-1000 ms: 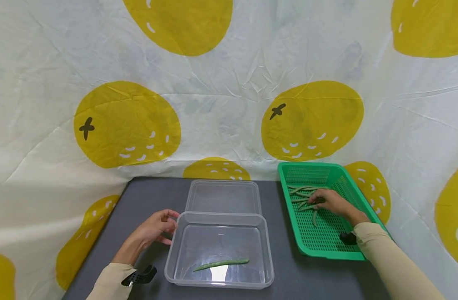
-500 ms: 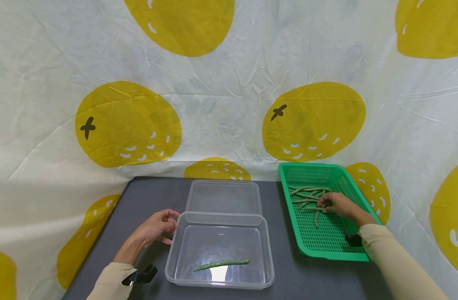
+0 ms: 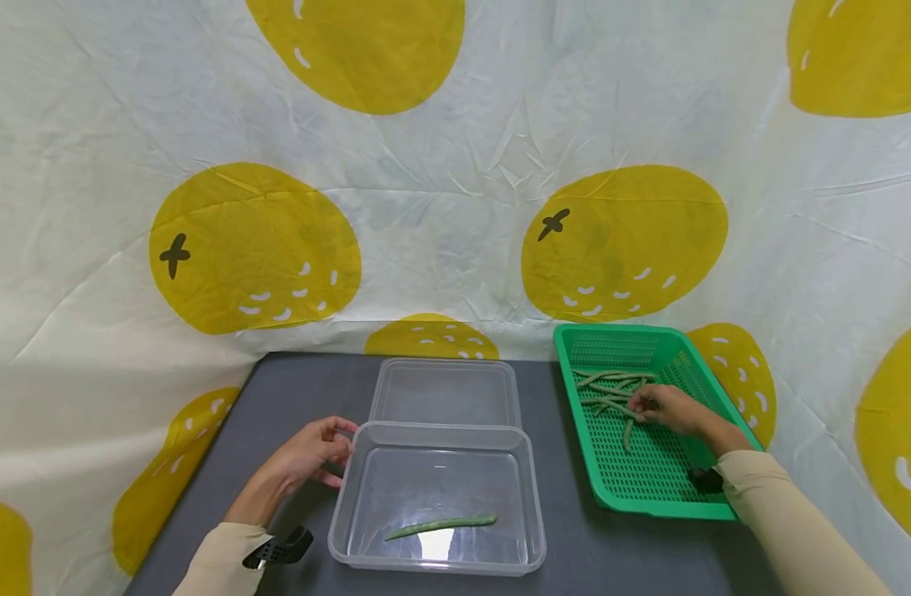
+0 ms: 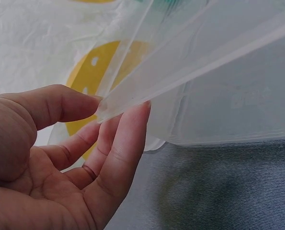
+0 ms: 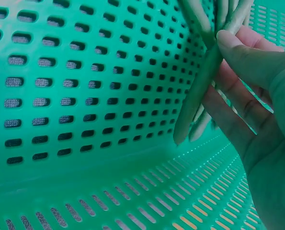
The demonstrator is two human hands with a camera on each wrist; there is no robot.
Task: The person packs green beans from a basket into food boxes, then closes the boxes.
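A clear plastic container (image 3: 436, 567) stands on the table, with one green bean (image 3: 441, 526) lying on its floor. My left hand (image 3: 306, 455) holds the container's left rim; in the left wrist view the thumb lies over the rim corner (image 4: 123, 101) and the fingers below it. Inside the green basket (image 3: 649, 507), my right hand (image 3: 672, 408) pinches a green bean (image 5: 199, 91) between thumb and fingers. Several other beans (image 3: 600, 377) lie loosely together at the basket's left and back. The right hand partly covers a few of them.
Behind the container lies a flat clear lid (image 3: 444, 391) on the dark grey table (image 3: 306, 385). A white cloth (image 3: 441, 223) printed with yellow fruit hangs behind and at the sides. The basket's raised walls surround my right hand.
My right hand first shifts a little to the right in the basket, then barely moves. The bean at its fingertips has changed angle. The left hand and container stay put.
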